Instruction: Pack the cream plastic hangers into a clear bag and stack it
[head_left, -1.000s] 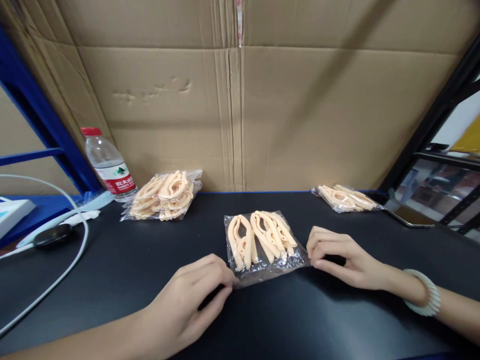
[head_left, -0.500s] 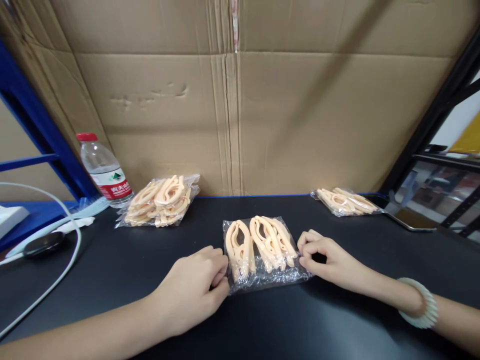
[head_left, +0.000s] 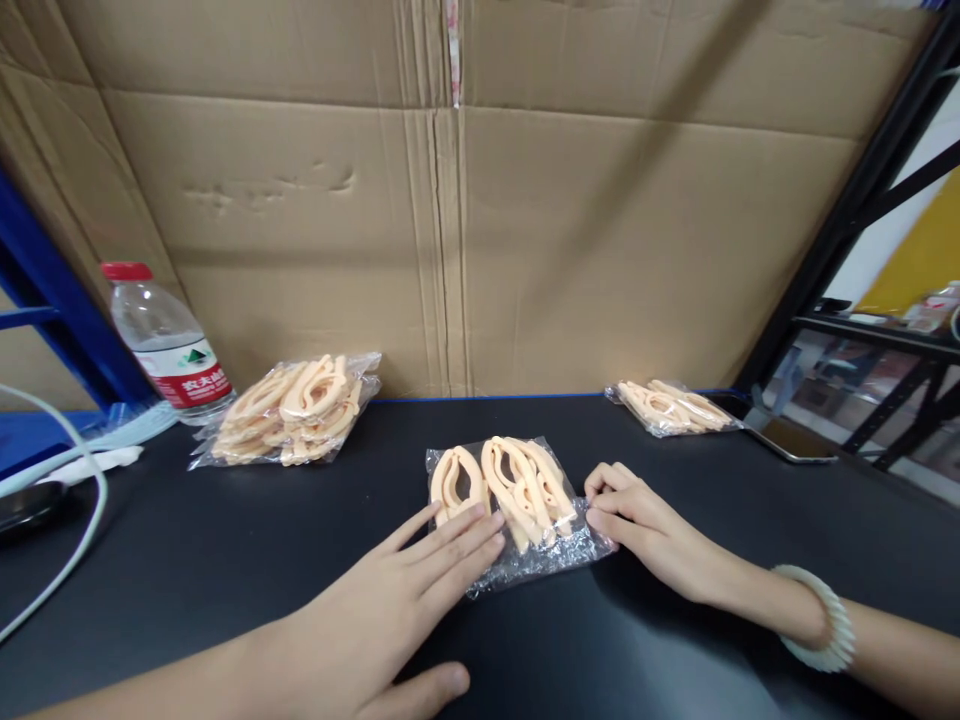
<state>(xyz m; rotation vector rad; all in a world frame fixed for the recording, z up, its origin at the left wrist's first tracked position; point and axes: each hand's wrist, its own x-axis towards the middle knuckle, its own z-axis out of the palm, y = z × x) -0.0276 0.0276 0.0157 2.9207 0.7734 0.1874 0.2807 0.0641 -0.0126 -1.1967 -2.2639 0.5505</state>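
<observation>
Cardboard wall (head_left: 570, 250) was seen at the back: matte, creased, seamed. Smooth black table (head_left: 315, 560) was set in front. Left hand (head_left: 409, 590) was laid open, fingers spread, fingertips on the near left of the clear bag (head_left: 536, 568), nothing gripped. Right hand (head_left: 637, 520) was curled closed, the bag's near right corner apparently pinched in it. Bag was placed mid-table, between both hands. Status: filling was judged done, film not yet flat along the near edge; whether the mouth was sealed could not be told. At left rear, a stack of filled bags (head_left: 296, 408) was piled just beside a transparent, red-capped bottle (head_left: 180, 370). At right rear, one bagged set (head_left: 671, 407) was laid flat, next to a glossy dark slab (head_left: 793, 438). Peach pieces (head_left: 525, 490) were looped, rounded, plastic by look; film was thin, shiny, crinkled.
</observation>
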